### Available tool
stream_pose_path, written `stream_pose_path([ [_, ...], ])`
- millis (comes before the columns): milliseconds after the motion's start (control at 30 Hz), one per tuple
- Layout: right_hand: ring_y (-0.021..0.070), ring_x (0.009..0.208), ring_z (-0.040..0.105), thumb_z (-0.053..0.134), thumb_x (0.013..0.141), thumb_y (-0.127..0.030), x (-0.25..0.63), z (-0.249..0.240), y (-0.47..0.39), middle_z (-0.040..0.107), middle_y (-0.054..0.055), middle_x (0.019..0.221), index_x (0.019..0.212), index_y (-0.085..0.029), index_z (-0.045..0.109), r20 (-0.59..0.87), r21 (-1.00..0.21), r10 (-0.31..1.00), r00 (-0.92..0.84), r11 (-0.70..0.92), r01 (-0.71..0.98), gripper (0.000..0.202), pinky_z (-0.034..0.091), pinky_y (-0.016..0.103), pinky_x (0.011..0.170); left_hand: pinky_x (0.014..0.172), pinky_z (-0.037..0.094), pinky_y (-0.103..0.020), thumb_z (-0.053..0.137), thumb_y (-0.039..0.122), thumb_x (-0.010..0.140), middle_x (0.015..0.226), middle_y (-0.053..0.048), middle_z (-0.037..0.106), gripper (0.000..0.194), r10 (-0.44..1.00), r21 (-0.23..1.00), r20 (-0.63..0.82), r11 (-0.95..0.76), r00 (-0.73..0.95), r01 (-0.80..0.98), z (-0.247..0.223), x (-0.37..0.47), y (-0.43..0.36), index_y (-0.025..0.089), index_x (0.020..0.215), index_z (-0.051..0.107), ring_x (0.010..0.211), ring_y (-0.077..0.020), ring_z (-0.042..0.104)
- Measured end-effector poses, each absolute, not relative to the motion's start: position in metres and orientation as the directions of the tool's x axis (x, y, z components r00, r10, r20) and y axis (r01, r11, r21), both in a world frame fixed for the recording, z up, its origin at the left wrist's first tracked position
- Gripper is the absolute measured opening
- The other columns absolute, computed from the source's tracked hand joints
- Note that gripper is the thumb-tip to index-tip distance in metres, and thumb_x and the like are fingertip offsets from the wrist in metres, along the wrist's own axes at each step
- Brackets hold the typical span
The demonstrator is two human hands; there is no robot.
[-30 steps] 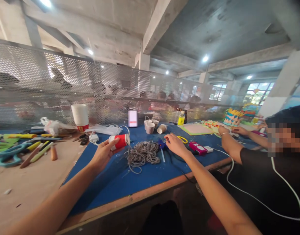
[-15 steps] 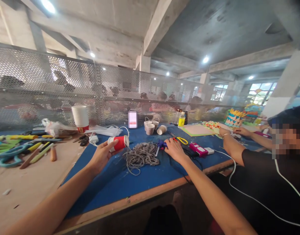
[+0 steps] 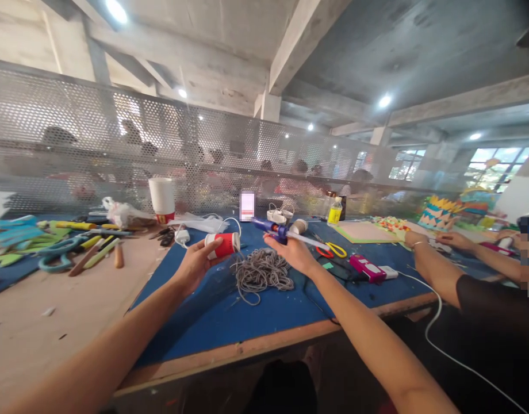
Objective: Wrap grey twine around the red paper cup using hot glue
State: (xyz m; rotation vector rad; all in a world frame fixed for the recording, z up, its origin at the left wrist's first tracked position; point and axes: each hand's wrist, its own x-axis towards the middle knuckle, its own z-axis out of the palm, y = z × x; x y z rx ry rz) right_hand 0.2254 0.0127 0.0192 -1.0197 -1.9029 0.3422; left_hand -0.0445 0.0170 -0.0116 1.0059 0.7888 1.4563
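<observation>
In my left hand is a red and white paper cup, lying on its side above the blue mat with its end turned to the right. My right hand is closed round a blue glue gun with a whitish glue stick jutting from its back. The gun is clear of the table, its front pointing left and away from me. Below and between both hands lies a loose heap of grey cord. Small pale cups stand behind the glue gun, partly hidden by it.
Scissors and a magenta box lie to the right. A stack of paper cups stands back left, near tools and blue-handled scissors. A co-worker's arm reaches in at the right. A perforated metal screen borders the back.
My right hand has lifted the glue gun off the mat and swung it up and left. The left hand keeps hold of the cup. The whole view has shifted slightly left.
</observation>
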Motion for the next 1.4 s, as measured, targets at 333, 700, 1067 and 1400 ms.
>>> stream_pose_path([
  [333, 0.0198, 0.075, 0.067, 0.063, 0.095, -0.050, 0.194, -0.004, 0.014, 0.074, 0.002, 0.083, 0.096, -0.022, 0.070, 0.626, -0.512, 0.713, -0.314, 0.681, 0.524, 0.029, 0.049, 0.028, 0.069, 0.073, 0.064, -0.031, 0.085, 0.034, 0.075, 0.089, -0.009, 0.077, 0.031, 0.982, 0.906, 0.175, -0.188, -0.069, -0.378, -0.009, -0.046, 0.015, 0.011, 0.095, 0.076, 0.079, -0.0195, 0.072],
  [700, 0.0164, 0.072, 0.063, 0.061, 0.096, -0.054, 0.198, -0.012, 0.009, 0.072, 0.001, 0.084, 0.092, -0.023, 0.066, 0.615, -0.406, 0.687, -0.386, 0.696, 0.593, 0.032, 0.040, 0.024, 0.065, 0.074, 0.063, -0.033, 0.085, 0.040, 0.073, 0.092, -0.008, 0.078, 0.036, 0.974, 0.922, 0.209, -0.225, -0.086, -0.316, -0.009, -0.047, 0.014, 0.013, 0.095, 0.077, 0.082, -0.0214, 0.071],
  [1067, 0.0179, 0.081, 0.066, 0.061, 0.097, -0.053, 0.200, -0.014, 0.010, 0.072, 0.001, 0.091, 0.093, -0.024, 0.064, 0.580, -0.340, 0.689, -0.434, 0.689, 0.640, 0.029, 0.040, 0.025, 0.070, 0.072, 0.062, -0.034, 0.085, 0.043, 0.073, 0.092, -0.008, 0.079, 0.035, 0.970, 0.926, 0.229, -0.242, -0.078, -0.291, -0.011, -0.049, 0.016, 0.015, 0.093, 0.077, 0.084, -0.0229, 0.072],
  [1400, 0.0176, 0.082, 0.065, 0.059, 0.099, -0.047, 0.201, -0.013, 0.009, 0.070, 0.001, 0.091, 0.091, -0.023, 0.060, 0.566, -0.288, 0.680, -0.467, 0.693, 0.661, 0.026, 0.039, 0.024, 0.071, 0.073, 0.063, -0.035, 0.083, 0.044, 0.075, 0.092, -0.008, 0.079, 0.036, 0.970, 0.927, 0.229, -0.243, -0.083, -0.285, -0.014, -0.050, 0.019, 0.015, 0.096, 0.078, 0.085, -0.0230, 0.072],
])
